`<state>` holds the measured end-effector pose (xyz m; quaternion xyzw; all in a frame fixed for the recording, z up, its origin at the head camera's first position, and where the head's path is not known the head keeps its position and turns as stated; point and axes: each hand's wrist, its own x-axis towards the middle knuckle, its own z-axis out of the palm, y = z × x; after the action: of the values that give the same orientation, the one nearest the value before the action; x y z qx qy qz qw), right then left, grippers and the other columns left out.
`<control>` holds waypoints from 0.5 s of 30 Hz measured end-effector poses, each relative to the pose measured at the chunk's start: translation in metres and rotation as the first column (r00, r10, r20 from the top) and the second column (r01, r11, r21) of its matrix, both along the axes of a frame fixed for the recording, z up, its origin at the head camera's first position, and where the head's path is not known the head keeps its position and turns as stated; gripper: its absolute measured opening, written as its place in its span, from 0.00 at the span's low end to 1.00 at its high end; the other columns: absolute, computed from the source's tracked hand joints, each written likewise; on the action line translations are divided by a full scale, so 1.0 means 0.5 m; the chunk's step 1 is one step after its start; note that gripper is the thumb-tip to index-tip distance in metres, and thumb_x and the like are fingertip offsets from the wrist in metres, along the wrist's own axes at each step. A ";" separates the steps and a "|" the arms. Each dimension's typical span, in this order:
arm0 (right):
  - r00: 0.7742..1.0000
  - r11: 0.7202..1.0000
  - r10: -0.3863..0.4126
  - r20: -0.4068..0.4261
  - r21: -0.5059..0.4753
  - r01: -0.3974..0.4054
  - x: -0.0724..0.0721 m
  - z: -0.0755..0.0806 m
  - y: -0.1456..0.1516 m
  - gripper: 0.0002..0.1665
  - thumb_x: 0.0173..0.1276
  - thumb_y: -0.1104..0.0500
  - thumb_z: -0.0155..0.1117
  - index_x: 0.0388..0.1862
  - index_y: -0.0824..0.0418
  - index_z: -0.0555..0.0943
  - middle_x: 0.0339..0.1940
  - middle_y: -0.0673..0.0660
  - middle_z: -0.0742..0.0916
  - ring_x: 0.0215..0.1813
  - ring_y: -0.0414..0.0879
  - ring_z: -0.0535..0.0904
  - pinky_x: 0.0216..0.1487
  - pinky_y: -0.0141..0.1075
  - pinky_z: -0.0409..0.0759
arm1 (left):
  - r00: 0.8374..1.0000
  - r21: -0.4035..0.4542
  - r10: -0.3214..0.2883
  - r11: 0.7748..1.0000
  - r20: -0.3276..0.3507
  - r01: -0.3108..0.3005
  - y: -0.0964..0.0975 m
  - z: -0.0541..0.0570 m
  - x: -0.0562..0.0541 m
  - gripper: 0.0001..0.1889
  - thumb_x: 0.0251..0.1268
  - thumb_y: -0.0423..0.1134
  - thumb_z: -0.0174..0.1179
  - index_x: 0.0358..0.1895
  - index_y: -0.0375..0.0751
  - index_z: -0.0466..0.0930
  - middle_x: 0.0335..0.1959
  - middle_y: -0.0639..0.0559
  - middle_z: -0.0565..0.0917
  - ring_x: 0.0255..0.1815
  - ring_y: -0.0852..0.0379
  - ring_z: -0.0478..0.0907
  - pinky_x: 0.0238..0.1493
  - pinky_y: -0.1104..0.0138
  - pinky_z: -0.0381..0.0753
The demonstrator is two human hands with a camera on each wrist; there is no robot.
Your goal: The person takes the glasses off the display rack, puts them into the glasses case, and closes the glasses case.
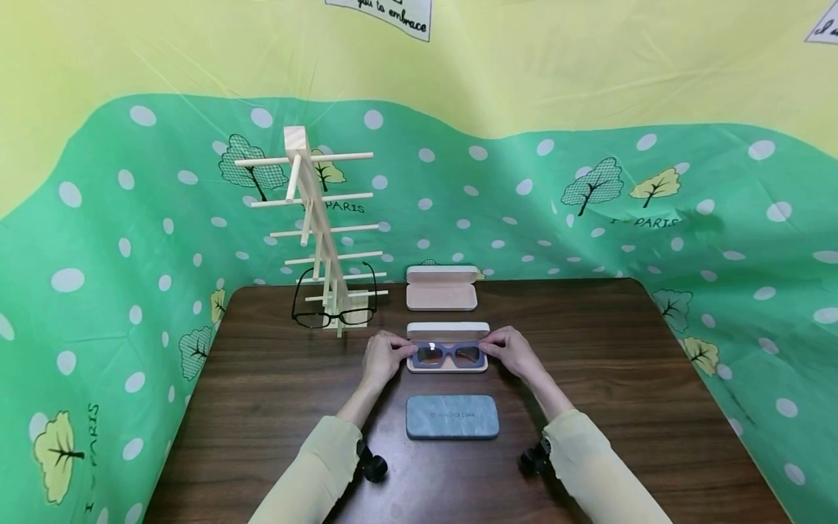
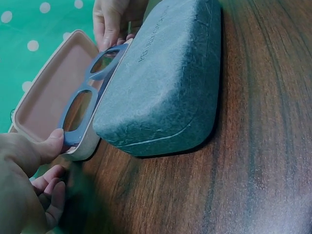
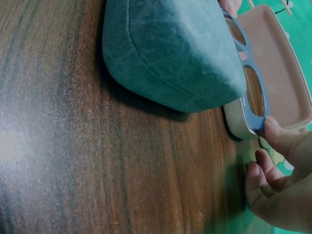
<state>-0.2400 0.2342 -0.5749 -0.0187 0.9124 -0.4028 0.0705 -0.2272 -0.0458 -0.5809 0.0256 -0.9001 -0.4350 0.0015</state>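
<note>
Blue-framed glasses [image 1: 448,355] are at the middle eyeglass case [image 1: 448,327], which is open with a pale pink inside. My left hand [image 1: 386,356] holds the left end of the frame, its thumb [image 2: 54,141] lying on the blue corner. At the opposite end my right hand [image 1: 513,353] holds the other corner, thumb [image 3: 275,130] against the frame. In both wrist views the lenses overlap the case's lower half, and its raised lid [image 2: 58,80] stands behind them. A closed teal case [image 1: 452,417] lies nearer to me, between my forearms.
Behind, another open case [image 1: 441,287] stands near the table's back edge. At the back left rises a wooden glasses rack [image 1: 314,211] with several pegs sticking out; black-framed glasses [image 1: 334,318] hang low on it. A green and yellow cloth [image 1: 524,204] surrounds the brown table [image 1: 622,407].
</note>
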 end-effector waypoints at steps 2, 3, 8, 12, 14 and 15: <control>1.000 1.000 -0.004 0.004 0.007 0.004 0.000 -0.001 0.000 0.09 0.69 0.62 0.71 0.39 0.68 0.90 0.45 0.65 0.85 0.53 0.58 0.80 0.58 0.46 0.75 | 1.000 -0.002 0.009 1.000 0.008 -0.009 0.001 -0.001 0.000 0.05 0.58 0.43 0.76 0.33 0.47 0.94 0.41 0.49 0.89 0.48 0.50 0.84 0.51 0.57 0.80; 1.000 1.000 -0.004 0.006 0.011 0.004 0.000 -0.002 0.000 0.09 0.69 0.61 0.71 0.39 0.68 0.90 0.45 0.65 0.85 0.53 0.58 0.80 0.58 0.47 0.75 | 1.000 -0.001 0.014 1.000 0.012 -0.014 0.001 -0.001 0.000 0.05 0.58 0.44 0.76 0.33 0.47 0.94 0.41 0.49 0.89 0.49 0.50 0.84 0.51 0.57 0.80; 1.000 1.000 -0.015 0.012 0.014 0.015 0.000 -0.003 0.001 0.09 0.69 0.61 0.71 0.39 0.67 0.90 0.46 0.65 0.85 0.54 0.58 0.80 0.60 0.48 0.75 | 0.999 0.011 0.039 0.999 0.023 -0.039 0.003 -0.003 0.001 0.06 0.58 0.45 0.76 0.33 0.49 0.94 0.42 0.50 0.89 0.51 0.50 0.83 0.52 0.56 0.80; 1.000 1.000 -0.021 0.009 0.016 0.020 0.000 -0.002 0.002 0.08 0.69 0.61 0.71 0.39 0.67 0.90 0.47 0.65 0.85 0.54 0.58 0.80 0.60 0.48 0.75 | 0.998 0.029 0.057 0.998 0.015 -0.057 0.003 -0.005 0.001 0.06 0.57 0.45 0.76 0.33 0.49 0.94 0.42 0.50 0.89 0.51 0.49 0.84 0.53 0.55 0.80; 1.000 1.000 -0.024 0.010 0.014 0.024 0.001 -0.002 0.002 0.08 0.69 0.61 0.72 0.39 0.66 0.90 0.47 0.65 0.85 0.54 0.58 0.80 0.60 0.48 0.75 | 0.998 0.038 0.066 0.997 0.012 -0.066 0.003 -0.006 0.001 0.06 0.57 0.45 0.77 0.32 0.48 0.94 0.41 0.50 0.90 0.51 0.49 0.84 0.53 0.55 0.81; 1.000 1.000 -0.027 0.013 0.012 0.026 0.001 -0.002 0.002 0.08 0.69 0.61 0.72 0.39 0.66 0.90 0.47 0.65 0.85 0.54 0.58 0.80 0.60 0.48 0.75 | 0.998 0.041 0.068 0.997 0.011 -0.068 0.002 -0.006 0.000 0.06 0.57 0.45 0.77 0.32 0.48 0.94 0.41 0.50 0.90 0.51 0.50 0.85 0.52 0.55 0.81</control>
<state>-0.2396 0.2353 -0.5758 -0.0035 0.9145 -0.3983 0.0714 -0.2271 -0.0447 -0.5838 0.0583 -0.8895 -0.4531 0.0115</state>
